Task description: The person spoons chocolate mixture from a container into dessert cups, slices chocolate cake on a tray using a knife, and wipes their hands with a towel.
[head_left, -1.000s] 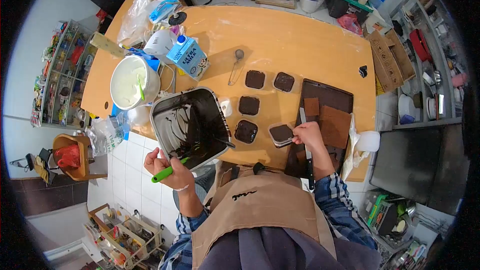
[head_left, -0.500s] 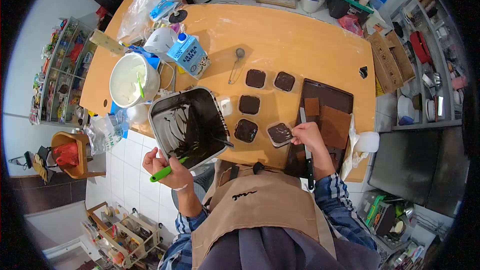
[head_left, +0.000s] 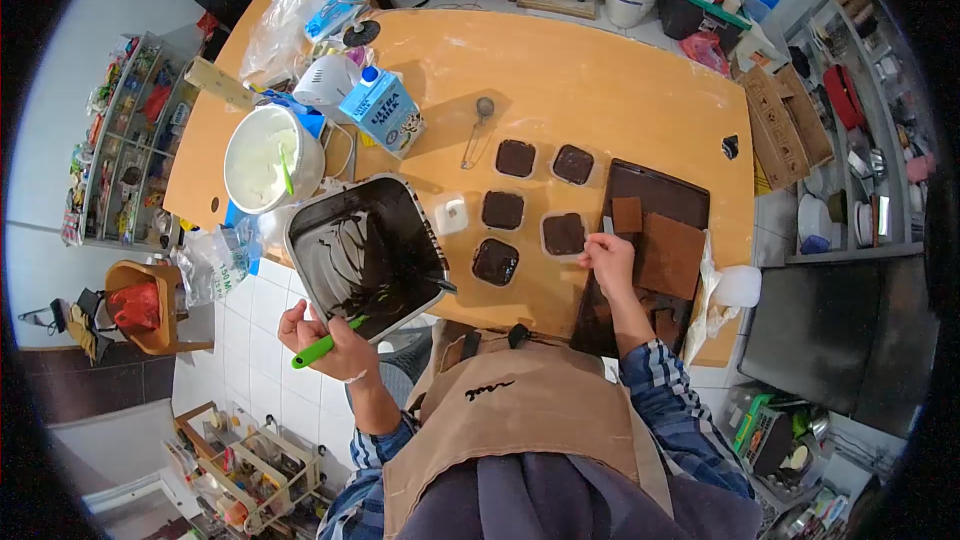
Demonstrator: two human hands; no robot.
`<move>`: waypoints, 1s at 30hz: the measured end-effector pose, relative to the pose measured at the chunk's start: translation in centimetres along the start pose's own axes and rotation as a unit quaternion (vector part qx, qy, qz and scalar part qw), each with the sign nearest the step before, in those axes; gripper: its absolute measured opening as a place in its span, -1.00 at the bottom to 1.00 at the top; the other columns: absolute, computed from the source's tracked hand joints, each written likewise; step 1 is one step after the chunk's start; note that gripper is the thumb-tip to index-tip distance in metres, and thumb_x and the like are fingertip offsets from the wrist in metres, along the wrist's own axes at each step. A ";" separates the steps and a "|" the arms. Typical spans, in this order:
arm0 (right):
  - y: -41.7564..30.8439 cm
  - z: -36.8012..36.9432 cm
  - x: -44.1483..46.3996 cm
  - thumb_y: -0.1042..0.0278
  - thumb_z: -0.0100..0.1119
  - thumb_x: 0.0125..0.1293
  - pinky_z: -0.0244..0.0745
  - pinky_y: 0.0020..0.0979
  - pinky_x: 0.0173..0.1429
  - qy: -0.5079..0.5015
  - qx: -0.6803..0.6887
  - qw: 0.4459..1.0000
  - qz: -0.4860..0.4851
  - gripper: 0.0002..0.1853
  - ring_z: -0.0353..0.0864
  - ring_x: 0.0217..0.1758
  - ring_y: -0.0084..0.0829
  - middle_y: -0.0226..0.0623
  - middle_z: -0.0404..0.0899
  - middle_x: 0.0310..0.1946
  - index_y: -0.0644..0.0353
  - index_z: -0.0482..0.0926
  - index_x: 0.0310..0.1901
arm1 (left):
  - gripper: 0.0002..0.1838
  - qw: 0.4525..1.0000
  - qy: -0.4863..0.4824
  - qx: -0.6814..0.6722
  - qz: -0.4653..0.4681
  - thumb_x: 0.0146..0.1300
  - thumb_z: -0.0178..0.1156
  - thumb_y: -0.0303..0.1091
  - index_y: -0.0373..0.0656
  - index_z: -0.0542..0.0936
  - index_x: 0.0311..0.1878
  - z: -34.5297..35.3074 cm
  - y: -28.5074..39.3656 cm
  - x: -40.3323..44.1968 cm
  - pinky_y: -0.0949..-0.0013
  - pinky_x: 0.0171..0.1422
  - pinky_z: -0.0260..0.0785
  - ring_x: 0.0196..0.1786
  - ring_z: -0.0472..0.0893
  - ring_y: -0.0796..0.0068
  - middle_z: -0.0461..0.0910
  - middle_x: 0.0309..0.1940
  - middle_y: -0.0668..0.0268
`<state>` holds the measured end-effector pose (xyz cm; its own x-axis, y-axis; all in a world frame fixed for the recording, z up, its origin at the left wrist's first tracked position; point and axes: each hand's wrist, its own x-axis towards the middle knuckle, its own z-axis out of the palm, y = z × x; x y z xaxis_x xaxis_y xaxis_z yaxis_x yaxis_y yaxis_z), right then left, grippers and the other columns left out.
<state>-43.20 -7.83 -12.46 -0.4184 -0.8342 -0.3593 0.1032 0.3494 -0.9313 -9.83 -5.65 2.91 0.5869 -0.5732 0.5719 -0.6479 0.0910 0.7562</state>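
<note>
My left hand point(head_left: 342, 358) is closed around the green handle of a spatula point(head_left: 313, 351), whose head is in the square baking pan point(head_left: 330, 240). Dark melted chocolate smears the pan's inside. The fingers are beside its near rim; whether they also support it, I cannot tell. With fingertips pinched, my right hand point(head_left: 610, 262) holds the near right corner of a small clear tub point(head_left: 563, 234) with a chocolate-covered top. Several matching filled tubs point(head_left: 502, 209) stand to its left and behind. A knife point(head_left: 607, 224) lies partly hidden beneath my right hand.
On the right, a dark tray point(head_left: 660, 178) bears brown cake pieces point(head_left: 668, 254). A small strainer point(head_left: 484, 108) lies behind the tubs. To the left stand a milk carton point(head_left: 384, 114), a hand mixer point(head_left: 326, 80) and a white bowl point(head_left: 262, 135) of cream.
My right hand has shifted the tub away from me; it now sits flatter, level with the others. The pan and my left hand have moved slightly left.
</note>
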 end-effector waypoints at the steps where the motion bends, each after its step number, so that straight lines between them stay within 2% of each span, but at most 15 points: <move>1: 0.2 0.3 0.3 0.55 0.06 0.13 0.49 -0.53 -0.50 0.010 -0.014 1.000 0.002 -0.88 0.55 -0.59 -0.49 -0.29 0.53 -0.55 0.43 0.54 -0.35 | -0.83 1.000 0.002 0.004 0.013 -0.19 -0.04 -0.58 -0.25 0.15 -0.65 -0.2 -0.3 0.1 0.42 -0.11 0.18 -0.24 0.30 0.47 0.32 -0.15 0.19; 4: 1.0 1.1 1.4 0.54 0.06 0.13 0.50 -0.52 -0.50 0.040 -0.035 0.999 -0.004 -0.86 0.58 -0.57 -0.47 -0.25 0.55 -0.54 0.45 0.54 -0.34 | -0.81 0.999 0.016 0.041 0.030 -0.17 -0.07 -0.61 -0.27 0.12 -0.69 -0.9 -0.4 0.3 0.47 -0.39 0.07 -0.46 0.18 0.55 0.30 -0.19 0.21; 7: 2.1 2.2 2.2 0.54 0.05 0.14 0.51 -0.50 -0.52 0.057 -0.031 0.997 -0.041 -0.86 0.61 -0.55 -0.44 -0.22 0.56 -0.56 0.45 0.56 -0.34 | -0.82 0.997 0.030 0.063 0.025 -0.18 -0.06 -0.58 -0.27 0.13 -0.68 -1.7 -1.1 0.3 0.47 -0.39 0.06 -0.46 0.17 0.55 0.31 -0.20 0.21; 10: 2.4 2.9 2.6 0.54 0.03 0.15 0.52 -0.51 -0.52 0.081 0.000 0.997 -0.005 -0.85 0.62 -0.54 -0.43 -0.21 0.56 -0.56 0.45 0.56 -0.36 | -0.82 0.996 0.042 0.074 -0.001 -0.19 -0.05 -0.56 -0.27 0.13 -0.67 -2.5 -0.8 0.3 0.45 -0.38 0.07 -0.46 0.17 0.54 0.32 -0.20 0.20; 14: 2.2 2.9 2.8 0.48 0.02 0.21 0.52 -0.52 -0.45 0.061 0.005 0.998 0.011 -0.80 0.59 -0.54 -0.45 -0.18 0.56 -0.54 0.49 0.51 -0.27 | -0.82 0.993 0.050 0.106 0.003 -0.16 -0.06 -0.57 -0.26 0.13 -0.66 -4.1 -2.1 0.2 0.46 -0.35 0.10 -0.43 0.20 0.54 0.33 -0.16 0.20; 17: 3.1 2.8 3.2 0.45 0.01 0.22 0.49 -0.53 -0.45 0.048 0.037 0.998 0.004 -0.78 0.59 -0.51 -0.45 -0.17 0.57 -0.50 0.48 0.51 -0.26 | -0.79 0.995 0.060 0.079 -0.021 -0.15 -0.05 -0.58 -0.21 0.11 -0.65 -5.0 -2.9 0.0 0.49 -0.27 0.14 -0.40 0.21 0.54 0.32 -0.15 0.23; 19: 3.8 2.1 3.8 0.43 0.03 0.20 0.47 -0.50 -0.43 0.024 0.024 0.999 -0.007 -0.79 0.60 -0.48 -0.43 -0.16 0.58 -0.47 0.45 0.52 -0.26 | -0.77 0.993 0.087 0.014 -0.080 -0.15 -0.05 -0.60 -0.19 0.09 -0.65 -5.2 -2.1 -0.2 0.48 -0.18 0.15 -0.37 0.23 0.54 0.32 -0.16 0.24; 20: 4.1 1.6 4.0 0.43 0.04 0.19 0.47 -0.48 -0.40 0.042 -0.072 0.995 -0.059 -0.79 0.60 -0.46 -0.41 -0.15 0.58 -0.47 0.43 0.52 -0.25 | -0.76 0.989 0.101 -0.019 -0.108 -0.15 -0.04 -0.60 -0.17 0.08 -0.65 -5.3 -1.9 -0.2 0.47 -0.14 0.16 -0.35 0.23 0.53 0.31 -0.16 0.24; 22: 2.8 1.3 3.3 0.41 0.07 0.16 0.46 -0.43 -0.34 0.076 -0.259 0.949 -0.164 -0.79 0.60 -0.42 -0.37 -0.14 0.58 -0.46 0.40 0.52 -0.25 | -0.75 0.985 0.125 -0.034 -0.118 -0.15 -0.04 -0.61 -0.17 0.08 -0.65 -6.2 -2.7 -0.4 0.45 -0.08 0.15 -0.31 0.25 0.53 0.31 -0.16 0.24; 23: 1.7 1.4 2.5 0.43 0.11 0.12 0.44 -0.38 -0.22 0.099 -0.260 0.945 -0.171 -0.78 0.58 -0.32 -0.30 -0.14 0.55 -0.40 0.36 0.51 -0.22 | -0.75 0.982 0.137 -0.042 -0.122 -0.15 -0.04 -0.62 -0.17 0.08 -0.65 -6.7 -3.2 -0.5 0.44 -0.05 0.15 -0.29 0.26 0.53 0.30 -0.16 0.24; 26: -0.1 1.4 1.5 0.42 0.18 0.03 0.40 -0.30 -0.07 0.108 -0.261 0.929 -0.239 -0.70 0.51 -0.13 -0.11 -0.06 0.51 -0.27 0.36 0.48 -0.18 | -0.75 0.980 0.145 -0.020 -0.136 -0.15 -0.04 -0.62 -0.17 0.08 -0.66 -8.4 -3.9 -1.2 0.42 -0.03 0.13 -0.26 0.28 0.51 0.31 -0.15 0.24; 27: -0.7 1.3 1.3 0.40 0.22 0.02 0.34 -0.26 0.05 0.078 -0.280 0.928 -0.232 -0.63 0.42 -0.01 -0.10 -0.04 0.43 -0.14 0.34 0.44 -0.11 | -0.74 0.977 0.156 -0.014 -0.142 -0.15 -0.05 -0.62 -0.17 0.07 -0.67 -8.9 -4.2 -1.5 0.43 -0.03 0.13 -0.26 0.28 0.51 0.31 -0.15 0.24; 30: -0.6 1.2 1.4 0.38 0.22 0.04 0.32 -0.22 0.09 0.058 -0.362 0.869 -0.331 -0.62 0.37 0.04 -0.08 -0.04 0.40 -0.09 0.34 0.44 -0.10 | -0.73 0.968 0.189 0.004 -0.166 -0.15 -0.05 -0.62 -0.17 0.06 -0.70 -10.3 -5.1 -2.2 0.44 -0.05 0.13 -0.25 0.28 0.50 0.32 -0.16 0.24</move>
<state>-42.76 -9.70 -12.48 -0.2617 -0.9212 0.2881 -0.7728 0.0211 -0.6343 -2.84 3.57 1.06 0.8982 -0.2315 0.3736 -0.3955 -0.0548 0.9168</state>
